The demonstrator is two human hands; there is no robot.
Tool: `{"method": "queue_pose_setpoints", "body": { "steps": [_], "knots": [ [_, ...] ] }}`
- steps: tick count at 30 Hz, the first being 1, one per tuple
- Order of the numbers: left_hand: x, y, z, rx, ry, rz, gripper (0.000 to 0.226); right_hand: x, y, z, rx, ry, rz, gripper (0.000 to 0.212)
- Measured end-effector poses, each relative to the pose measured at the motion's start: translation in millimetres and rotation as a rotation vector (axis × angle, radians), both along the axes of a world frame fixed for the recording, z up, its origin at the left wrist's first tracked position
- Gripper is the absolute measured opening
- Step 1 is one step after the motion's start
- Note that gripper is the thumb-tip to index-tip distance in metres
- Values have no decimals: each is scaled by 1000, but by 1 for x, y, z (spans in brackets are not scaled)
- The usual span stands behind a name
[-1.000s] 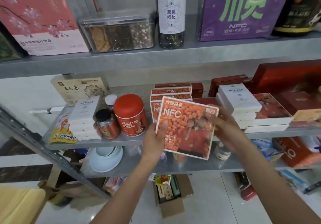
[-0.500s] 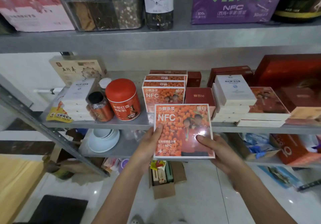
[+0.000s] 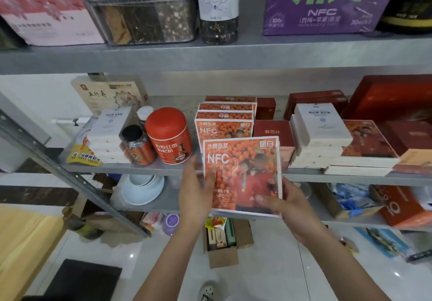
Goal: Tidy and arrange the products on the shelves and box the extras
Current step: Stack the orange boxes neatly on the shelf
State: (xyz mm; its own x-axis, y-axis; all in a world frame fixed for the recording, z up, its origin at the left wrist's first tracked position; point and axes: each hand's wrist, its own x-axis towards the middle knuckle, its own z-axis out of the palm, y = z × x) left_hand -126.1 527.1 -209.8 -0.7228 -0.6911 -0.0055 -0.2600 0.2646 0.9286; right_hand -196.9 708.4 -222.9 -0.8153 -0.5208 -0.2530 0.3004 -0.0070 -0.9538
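Pinching the orange NFC box by its lower corner, right hand; left hand straight-fingered against its edge.

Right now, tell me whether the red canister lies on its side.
No, the red canister stands upright on the middle shelf beside the black-capped jar.

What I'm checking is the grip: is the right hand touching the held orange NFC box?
Touching: head view shows the right hand gripping the orange NFC box, thumb on its lower front corner.
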Motion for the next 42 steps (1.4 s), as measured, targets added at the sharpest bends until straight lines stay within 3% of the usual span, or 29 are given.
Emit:
{"method": "queue_pose_setpoints", "body": {
  "steps": [1, 3, 6, 8, 11, 14, 17, 19, 21, 23, 26, 33, 42],
  "knots": [
    [1, 2, 4, -128, 44, -5, 42, 2, -3, 2, 43, 55, -38, 57],
    [0, 8, 14, -140, 143, -124, 49, 4, -9, 5, 106, 130, -106, 43],
    [1, 25, 27, 79, 182, -397, 59, 10, -21, 13, 167, 289, -161, 36],
    [2, 30, 31, 211, 161, -472, 70, 18, -26, 21, 237, 404, -130, 37],
    [5, 25, 33, 416, 113, -425, 77, 38, -33, 26, 209, 492, 51, 44],
    [7, 14, 27, 610, 125, -326, 67, 50, -37, 19, 183, 562, 198, 63],
    [10, -5, 21, 664, 128, -323, 48, 46, -36, 17, 133, 454, 184, 51],
    [13, -19, 17, 753, 118, -330, 40, 38, -35, 13, 106, 334, 3, 46],
    [17, -29, 14, 855, 131, -397, 45, 26, -30, 7, 152, 176, -119, 64],
    [21, -36, 12, 930, 147, -456, 55, 18, -22, 1, 53, -62, -23, 71],
    [23, -45, 8, 961, 141, -529, 56, 19, -16, -4, -179, -339, 78, 58],
    [22, -53, 5, 838, 8, -387, 63, 32, -32, 0, -18, -155, -48, 60],
    [19, -59, 3, 857, 73, -422, 59, 31, -23, 13, -61, -121, 19, 65]
  ]
}}
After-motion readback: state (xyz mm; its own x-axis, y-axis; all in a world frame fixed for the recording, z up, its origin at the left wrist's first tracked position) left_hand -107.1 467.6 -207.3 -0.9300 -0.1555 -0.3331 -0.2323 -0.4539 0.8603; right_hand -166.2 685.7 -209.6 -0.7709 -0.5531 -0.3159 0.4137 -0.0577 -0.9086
